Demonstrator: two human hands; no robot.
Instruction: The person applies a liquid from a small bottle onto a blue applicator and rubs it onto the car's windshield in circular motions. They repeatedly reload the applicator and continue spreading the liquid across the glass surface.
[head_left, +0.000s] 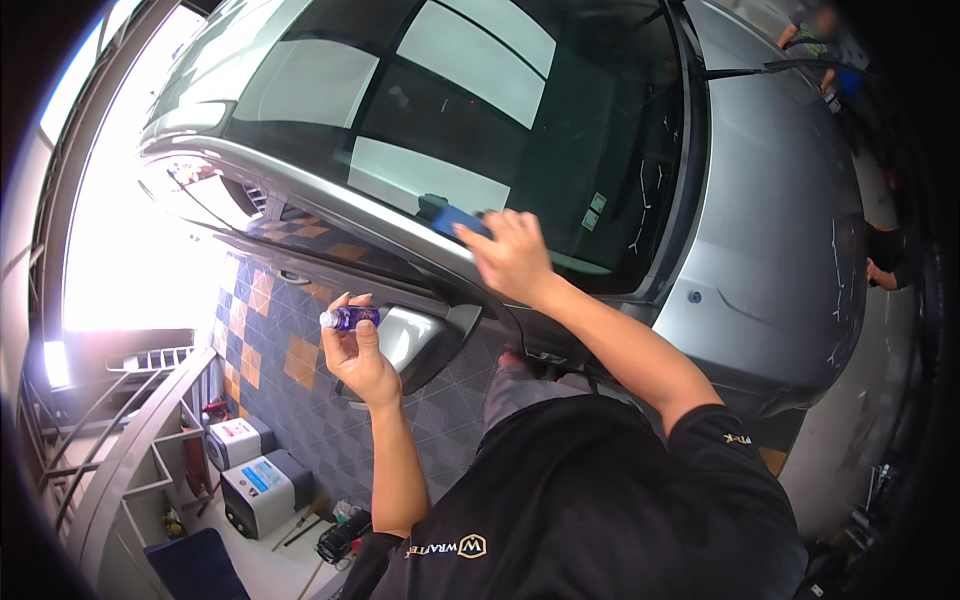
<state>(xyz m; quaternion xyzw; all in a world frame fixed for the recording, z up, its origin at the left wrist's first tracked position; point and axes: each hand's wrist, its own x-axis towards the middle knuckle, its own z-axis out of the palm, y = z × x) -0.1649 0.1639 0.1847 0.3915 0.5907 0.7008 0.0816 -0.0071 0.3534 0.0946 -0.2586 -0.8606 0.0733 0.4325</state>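
My left hand (364, 368) is closed around a small purple bottle (352, 318) with a pale top, tipped on its side in the air near the car's side mirror (408, 338). My right hand (515, 258) grips a flat blue applicator block (459, 221). The block is at the side edge of the dark windshield (450, 110), beside the silver pillar (380, 212). Fingers partly cover the block, and I cannot tell how firmly it presses on the glass.
The silver hood (765, 230) spreads to the right, with a wiper arm (735, 73) sticking up. Two boxy machines (265, 490) stand at lower left by a metal-framed rack (140, 470). Checkered floor tiles (300, 360) lie beside the car. Another person (820, 40) is at far right.
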